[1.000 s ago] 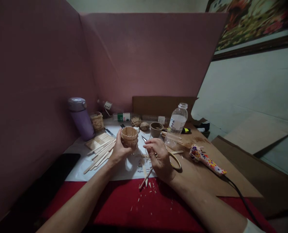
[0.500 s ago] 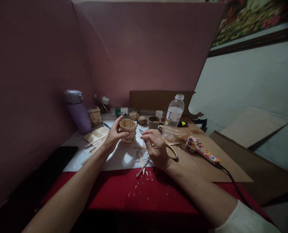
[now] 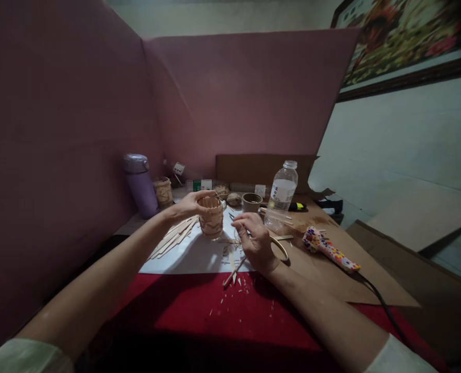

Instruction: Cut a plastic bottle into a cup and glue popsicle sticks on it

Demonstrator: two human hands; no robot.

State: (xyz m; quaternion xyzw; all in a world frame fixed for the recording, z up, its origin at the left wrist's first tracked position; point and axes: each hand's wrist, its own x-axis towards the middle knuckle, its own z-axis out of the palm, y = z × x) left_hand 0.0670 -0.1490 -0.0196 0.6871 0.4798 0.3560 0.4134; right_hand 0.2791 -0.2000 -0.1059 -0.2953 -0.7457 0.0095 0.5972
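Note:
A small cup-shaped basket (image 3: 211, 220) made of wooden sticks stands on white paper, a wavy band of twine round its side. My left hand (image 3: 193, 204) grips it at the left of its rim, fingers over the top and thumb in front. Just right of the basket, my right hand (image 3: 254, 238) is curled round a pair of scissors with a large gold handle loop (image 3: 280, 249). Their dark tips point toward the basket; the hand hides most of them. Below lie loose wooden sticks (image 3: 231, 261) and thin scraps.
Fanned wooden sticks (image 3: 174, 241) lie left. Behind are a purple flask (image 3: 141, 186), another stick basket (image 3: 162, 191), a twine ball (image 3: 234, 199) and a brown cup (image 3: 251, 202). A clear bottle (image 3: 281, 194) and a corded, flower-patterned glue gun (image 3: 331, 252) stand and lie right.
My left hand has risen toward the basket's rim, its fingers now reaching over the top. My right hand stays close to the same spot beside the basket. The camera view has shifted slightly.

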